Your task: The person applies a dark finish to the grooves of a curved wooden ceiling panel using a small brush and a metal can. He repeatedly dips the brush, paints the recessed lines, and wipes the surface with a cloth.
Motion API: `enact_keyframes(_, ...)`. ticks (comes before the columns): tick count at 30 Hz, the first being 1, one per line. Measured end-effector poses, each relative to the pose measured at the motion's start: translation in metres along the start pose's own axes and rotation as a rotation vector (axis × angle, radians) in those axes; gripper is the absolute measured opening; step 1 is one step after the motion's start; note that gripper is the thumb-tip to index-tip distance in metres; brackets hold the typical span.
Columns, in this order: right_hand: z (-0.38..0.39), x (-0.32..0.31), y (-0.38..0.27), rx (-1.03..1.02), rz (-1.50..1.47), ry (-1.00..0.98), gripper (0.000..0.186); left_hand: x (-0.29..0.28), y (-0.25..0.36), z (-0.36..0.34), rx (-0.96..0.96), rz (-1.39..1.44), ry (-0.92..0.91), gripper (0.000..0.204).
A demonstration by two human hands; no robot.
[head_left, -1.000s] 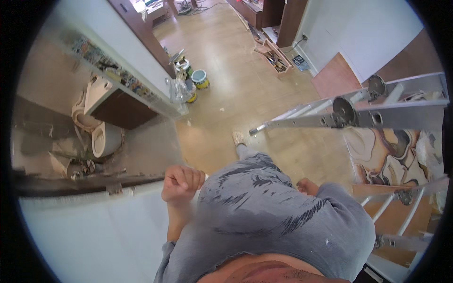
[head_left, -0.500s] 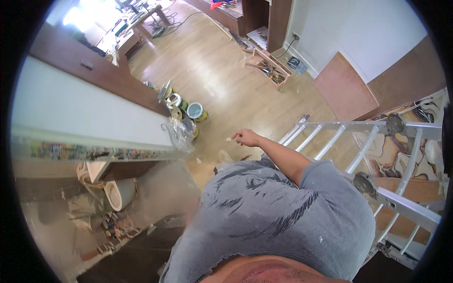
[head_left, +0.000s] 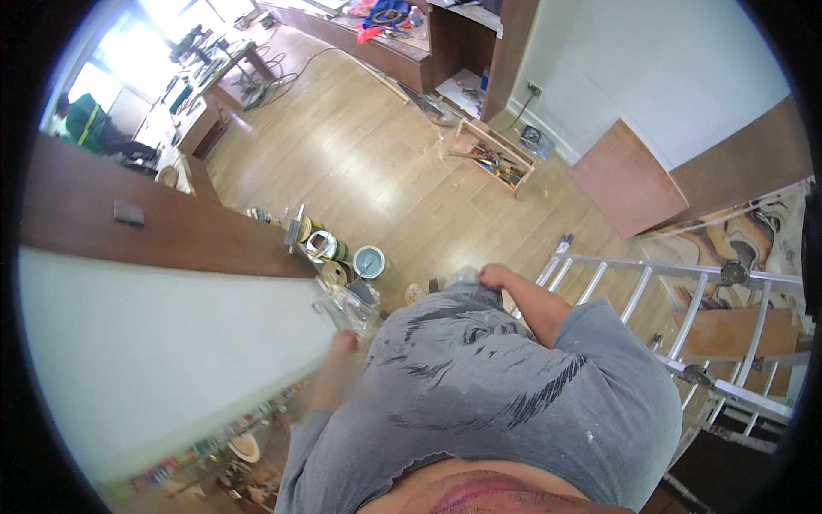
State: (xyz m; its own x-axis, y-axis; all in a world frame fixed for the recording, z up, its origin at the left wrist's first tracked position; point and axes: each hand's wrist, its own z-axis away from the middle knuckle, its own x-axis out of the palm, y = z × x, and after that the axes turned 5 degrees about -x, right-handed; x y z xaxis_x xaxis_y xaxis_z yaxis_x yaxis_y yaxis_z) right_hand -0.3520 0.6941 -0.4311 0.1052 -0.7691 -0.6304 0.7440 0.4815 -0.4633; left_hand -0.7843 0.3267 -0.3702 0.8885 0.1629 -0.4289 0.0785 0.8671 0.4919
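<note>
When looking from the left, first a wide white wall top (head_left: 171, 343), hard and flat, with a dark brown band (head_left: 154, 231) along its far side and a long straight edge on the near side. Next, right at the end of that wall top, a clear plastic bag (head_left: 347, 304), crumpled and shiny. Probably very light, soft and floppy, a bit slippery, easy to crush or tear; best pinched at a bunched-up fold, not pressed flat. Just below the bag, the left hand (head_left: 342, 344), touching or nearly touching it, too blurred to tell which; cannot tell if its fingers are curled or spread. Far down past the bag, round paint tins (head_left: 370, 261) close together on the wooden floor (head_left: 360, 146). Further right, the right hand (head_left: 495, 276), fingers clenched into a fist with nothing seen inside, just beside the top end of a silver ladder (head_left: 651, 278). Likely stiff and hard, with smooth rails; best gripped around a side rail or a rung. Little room up here: wall edge close on the left, ladder close on the right. Lots of open floor way below, up to a wooden tool box (head_left: 492, 158) and a brown board (head_left: 629, 176).
</note>
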Motion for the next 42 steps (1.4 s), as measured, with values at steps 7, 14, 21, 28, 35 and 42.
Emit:
enact_keyframes(7, -0.039, -0.08, -0.056, 0.212, -0.327, 0.23, 0.052, -0.165, 0.216, -0.113, 0.167, 0.427, 0.064, 0.011)
enact_keyframes(14, -0.152, -0.147, -0.043, 0.169, -0.63, 0.226, 0.069, -0.129, 0.262, -0.207, 0.051, 0.271, -0.091, 0.013)
enact_keyframes(21, -0.337, -0.277, -0.018, 0.243, -0.606, -0.073, 0.073, -0.126, 0.27, -0.218, -0.028, -0.119, -0.096, 0.015)
enact_keyframes(28, -0.374, -0.385, -0.069, 0.296, -0.653, -0.259, 0.058, -0.172, 0.332, -0.258, -0.141, -0.035, 0.009, 0.018)
enact_keyframes(35, -0.476, -0.4, -0.033, 0.392, -0.637, -0.264, 0.049, -0.243, 0.435, -0.383, -0.12, 0.015, -0.043, 0.021)
enact_keyframes(42, -0.58, -0.497, -0.086, 0.543, -0.731, -0.267, 0.05, -0.354, 0.552, -0.512, -0.072, 0.207, -0.109, 0.019)
